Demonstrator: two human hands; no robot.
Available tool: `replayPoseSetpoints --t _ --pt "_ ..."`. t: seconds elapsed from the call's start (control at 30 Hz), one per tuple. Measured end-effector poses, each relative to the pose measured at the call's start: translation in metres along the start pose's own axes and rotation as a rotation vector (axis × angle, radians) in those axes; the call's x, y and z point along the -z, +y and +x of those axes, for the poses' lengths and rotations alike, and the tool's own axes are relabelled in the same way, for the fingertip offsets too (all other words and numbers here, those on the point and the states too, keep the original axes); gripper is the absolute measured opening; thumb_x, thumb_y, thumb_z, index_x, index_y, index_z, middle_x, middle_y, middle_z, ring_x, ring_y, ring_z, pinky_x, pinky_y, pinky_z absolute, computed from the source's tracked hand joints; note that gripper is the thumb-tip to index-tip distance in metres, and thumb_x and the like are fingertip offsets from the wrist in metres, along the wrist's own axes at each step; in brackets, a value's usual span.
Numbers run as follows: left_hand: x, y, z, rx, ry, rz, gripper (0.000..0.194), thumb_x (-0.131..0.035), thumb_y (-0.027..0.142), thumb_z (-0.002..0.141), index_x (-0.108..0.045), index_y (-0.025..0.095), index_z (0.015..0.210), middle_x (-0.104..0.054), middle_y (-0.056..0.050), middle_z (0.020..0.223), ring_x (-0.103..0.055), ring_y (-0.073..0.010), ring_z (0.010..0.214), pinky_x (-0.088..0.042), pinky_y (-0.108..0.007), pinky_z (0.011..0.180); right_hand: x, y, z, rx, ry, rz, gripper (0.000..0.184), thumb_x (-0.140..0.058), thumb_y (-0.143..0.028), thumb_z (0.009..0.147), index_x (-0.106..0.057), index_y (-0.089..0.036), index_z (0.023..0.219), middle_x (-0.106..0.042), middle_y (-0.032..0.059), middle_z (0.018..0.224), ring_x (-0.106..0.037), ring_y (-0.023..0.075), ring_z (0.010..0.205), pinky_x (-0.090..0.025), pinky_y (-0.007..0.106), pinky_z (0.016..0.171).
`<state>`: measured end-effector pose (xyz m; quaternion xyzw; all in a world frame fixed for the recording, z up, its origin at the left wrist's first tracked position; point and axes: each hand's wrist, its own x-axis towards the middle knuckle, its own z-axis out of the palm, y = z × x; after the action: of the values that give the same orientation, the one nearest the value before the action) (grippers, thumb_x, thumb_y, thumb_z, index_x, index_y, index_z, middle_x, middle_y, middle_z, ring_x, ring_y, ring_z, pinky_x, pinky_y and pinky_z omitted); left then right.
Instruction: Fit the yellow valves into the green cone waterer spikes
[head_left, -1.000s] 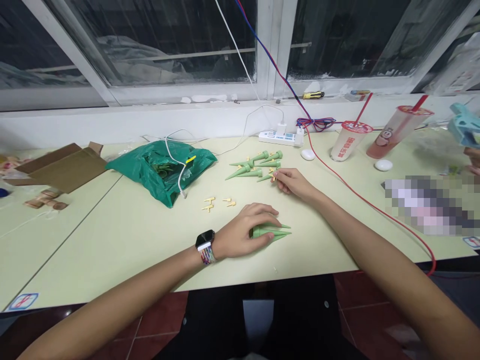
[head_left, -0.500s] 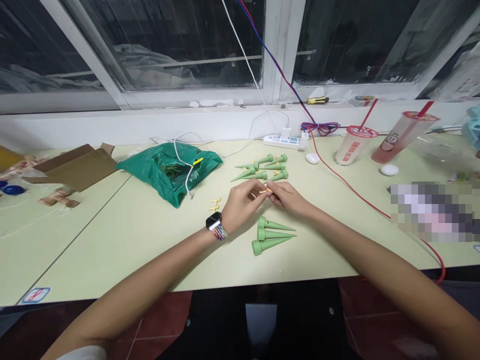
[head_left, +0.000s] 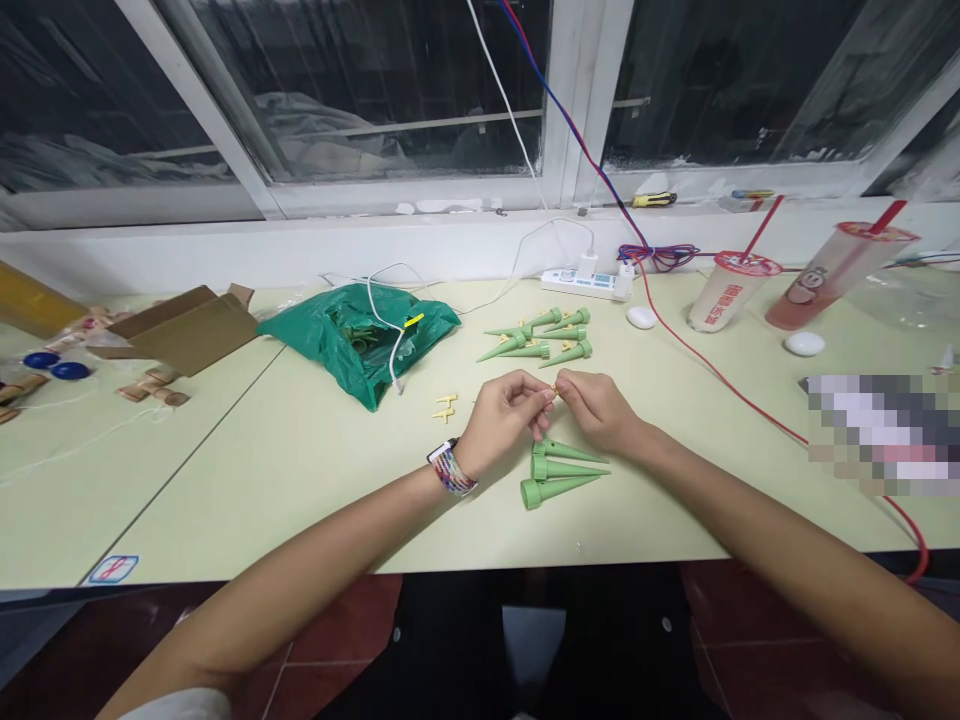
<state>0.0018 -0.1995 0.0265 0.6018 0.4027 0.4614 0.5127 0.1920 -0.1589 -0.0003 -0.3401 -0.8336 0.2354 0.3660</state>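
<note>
— Hands apart or together?

— Together, to the right of the crumpled green plastic bag (head_left: 300,335) and nearer the front edge of the pale yellow-green table (head_left: 337,530). See the left hand (head_left: 501,420) and the right hand (head_left: 600,412) tip to tip, apparently clamped on a tiny yellow plastic piece (head_left: 554,390).

— Why only fingertips?

— Probably because of so small a part, with no room for a fuller grip. Mostly hidden by the fingers; impossible to tell its outline.

— And nearer the front edge, right of the bag?

— Three light-green plastic spikes (head_left: 561,488) with wide round ends, side by side, points away from the bag. Perhaps lined up for easy picking.

— Anything smaller?

— Two yellow plastic nozzles (head_left: 444,413), just in front of the bag's right corner, presumably there for a short left-hand reach.

— Directly right of the bag?

— A jumbled group of similar green spikes (head_left: 534,351), with yellow bits on or among them, perhaps kept separate from the three.
</note>
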Motion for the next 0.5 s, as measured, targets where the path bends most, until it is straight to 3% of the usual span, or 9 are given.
replayPoseSetpoints --t 0.1,0.17,0.3,0.37,0.43,0.5 --pt "0.0 0.003 -0.001 0.058 -0.064 -0.096 0.038 -0.077 0.05 0.086 -0.062 0.016 0.087 -0.066 -0.003 0.076 -0.063 -0.0134 0.057 -0.052 -0.028 0.053 0.001 0.002 -0.002 0.052 0.02 -0.054 0.045 -0.027 -0.048 0.111 -0.044 -0.024 0.076 -0.05 0.0029 0.069 -0.045 0.0193 0.062 -0.033 0.034 0.064" --pt "0.002 0.004 -0.002 0.015 -0.093 -0.009 0.036 -0.07 0.051 0.092 -0.06 0.017 0.089 -0.065 -0.003 0.077 -0.063 -0.0148 0.06 -0.052 -0.029 0.055 0.002 -0.001 -0.003 0.07 0.031 -0.048 0.046 -0.028 -0.049 0.11 -0.043 -0.024 0.075 -0.048 0.0024 0.067 -0.043 0.0188 0.061 -0.032 0.034 0.063" --pt "0.01 0.004 -0.004 -0.326 -0.067 0.572 0.027 -0.049 0.043 0.106 -0.056 0.02 0.094 -0.064 -0.005 0.087 -0.062 -0.0178 0.077 -0.048 -0.031 0.071 -0.001 -0.01 -0.002 -0.016 0.031 0.131 0.049 -0.03 -0.053 0.111 -0.039 -0.024 0.072 -0.041 -0.0005 0.064 -0.038 0.0167 0.059 -0.031 0.033 0.062" --pt "0.012 0.003 -0.003 -0.43 -0.067 0.766 0.027 -0.041 0.038 0.109 -0.055 0.02 0.093 -0.062 -0.005 0.093 -0.059 -0.0187 0.082 -0.044 -0.032 0.073 -0.004 -0.015 -0.001 -0.065 0.034 0.236 0.05 -0.031 -0.054 0.111 -0.036 -0.024 0.071 -0.036 -0.0023 0.063 -0.034 0.0154 0.058 -0.03 0.032 0.061" --pt "0.011 0.001 -0.002 -0.421 -0.075 0.764 0.032 -0.036 0.037 0.11 -0.051 0.02 0.087 -0.059 -0.004 0.087 -0.054 -0.0177 0.078 -0.04 -0.032 0.072 -0.007 -0.017 -0.001 -0.062 0.048 0.275 0.05 -0.034 -0.053 0.111 -0.035 -0.023 0.07 -0.035 -0.0032 0.062 -0.032 0.0144 0.057 -0.03 0.032 0.06" --pt "0.007 -0.001 -0.001 -0.332 -0.08 0.619 0.037 -0.035 0.04 0.11 -0.045 0.02 0.079 -0.053 -0.001 0.077 -0.048 -0.0158 0.071 -0.039 -0.031 0.07 -0.01 -0.018 -0.001 -0.021 0.069 0.252 0.049 -0.035 -0.05 0.111 -0.036 -0.023 0.071 -0.036 -0.0034 0.061 -0.033 0.0138 0.056 -0.03 0.031 0.06"
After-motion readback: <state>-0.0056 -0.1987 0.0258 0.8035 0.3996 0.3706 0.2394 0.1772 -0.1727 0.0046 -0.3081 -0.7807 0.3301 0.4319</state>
